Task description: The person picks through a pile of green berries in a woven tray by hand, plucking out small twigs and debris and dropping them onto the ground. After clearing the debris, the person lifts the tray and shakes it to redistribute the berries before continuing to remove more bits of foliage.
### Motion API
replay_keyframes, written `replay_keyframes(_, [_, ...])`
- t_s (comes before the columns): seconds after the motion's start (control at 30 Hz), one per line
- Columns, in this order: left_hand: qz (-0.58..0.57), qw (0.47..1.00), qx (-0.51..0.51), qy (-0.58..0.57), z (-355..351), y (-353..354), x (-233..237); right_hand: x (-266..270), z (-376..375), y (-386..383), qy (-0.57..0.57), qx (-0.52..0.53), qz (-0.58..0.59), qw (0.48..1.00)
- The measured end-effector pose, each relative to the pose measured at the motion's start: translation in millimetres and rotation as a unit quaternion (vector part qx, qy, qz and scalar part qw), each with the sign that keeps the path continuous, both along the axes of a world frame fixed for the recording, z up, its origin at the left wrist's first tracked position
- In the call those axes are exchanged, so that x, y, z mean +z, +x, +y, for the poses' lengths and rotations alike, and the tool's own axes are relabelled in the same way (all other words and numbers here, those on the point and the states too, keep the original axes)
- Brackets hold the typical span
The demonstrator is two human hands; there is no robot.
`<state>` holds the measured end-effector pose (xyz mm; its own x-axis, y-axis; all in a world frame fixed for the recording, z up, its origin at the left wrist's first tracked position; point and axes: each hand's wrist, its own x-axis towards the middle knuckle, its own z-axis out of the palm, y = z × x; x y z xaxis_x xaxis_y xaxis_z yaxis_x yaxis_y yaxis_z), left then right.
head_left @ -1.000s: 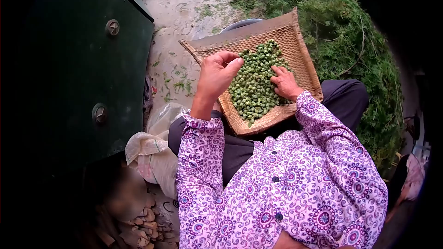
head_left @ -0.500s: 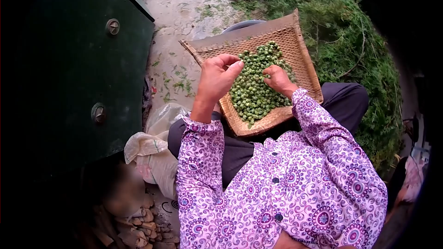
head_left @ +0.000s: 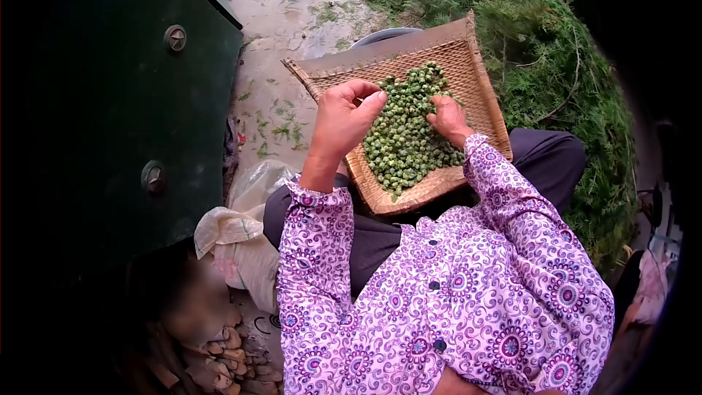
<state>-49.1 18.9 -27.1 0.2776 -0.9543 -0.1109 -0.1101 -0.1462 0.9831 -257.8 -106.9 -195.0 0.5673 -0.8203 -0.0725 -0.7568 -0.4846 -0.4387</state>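
Note:
A woven winnowing basket (head_left: 475, 88) rests across my lap, with a heap of small knobbly green cones (head_left: 409, 146) spread over its middle. My left hand (head_left: 349, 118) hovers over the basket's left side, thumb and forefinger pinched together; whatever is between them is too small to make out. On the right of the heap, my right hand (head_left: 449, 118) touches the cones with curled fingers. Its fingertips are partly hidden, so I cannot see what they grip.
Cut evergreen branches (head_left: 541, 80) are piled on the right. A basin's rim (head_left: 387, 35) shows behind the basket. To the left stand a dark green metal door (head_left: 146, 102) and a pale woven sack (head_left: 245, 249). Split wood (head_left: 219, 366) lies at lower left.
My right hand has shifted slightly right across the heap. My left hand stays pinched in nearly the same place.

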Motion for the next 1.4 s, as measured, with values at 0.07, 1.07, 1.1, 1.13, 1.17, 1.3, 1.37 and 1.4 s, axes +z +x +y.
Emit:
replay_keyframes(0.07, [-0.003,1.000,-0.003,0.004,-2.1,-1.4,-0.4,5.7,3.6,-6.9,0.028,0.037,-0.028,0.999])
replay_keyframes(1.07, [-0.069,0.997,-0.020,-0.002,-7.9,-9.0,-4.6,25.9,18.0,-23.3,-0.085,0.193,0.118,0.970])
replay_keyframes(1.1, [-0.072,0.997,-0.021,0.005,-7.8,-10.6,-2.9,30.6,30.3,-8.2,-0.069,0.227,0.090,0.967])
replay_keyframes(1.13, [-0.074,0.997,-0.022,0.012,-8.0,-11.4,-0.6,25.1,46.1,6.5,-0.069,0.264,0.025,0.962])
replay_keyframes(1.17, [-0.076,0.997,-0.024,0.009,-8.8,-11.5,-0.2,24.8,64.1,20.9,-0.063,0.319,-0.003,0.946])
replay_keyframes(1.3, [-0.064,0.998,-0.024,0.013,-10.5,-8.6,-7.1,4.0,119.7,59.5,0.005,0.424,-0.044,0.905])
replay_keyframes(1.37, [-0.049,0.999,-0.015,0.017,-8.5,-7.3,-8.0,2.6,108.3,45.6,-0.051,0.432,-0.019,0.900])
replay_keyframes(1.4, [-0.054,0.998,-0.015,0.018,-6.9,-6.4,-6.9,9.9,101.2,43.8,-0.021,0.422,0.018,0.906])
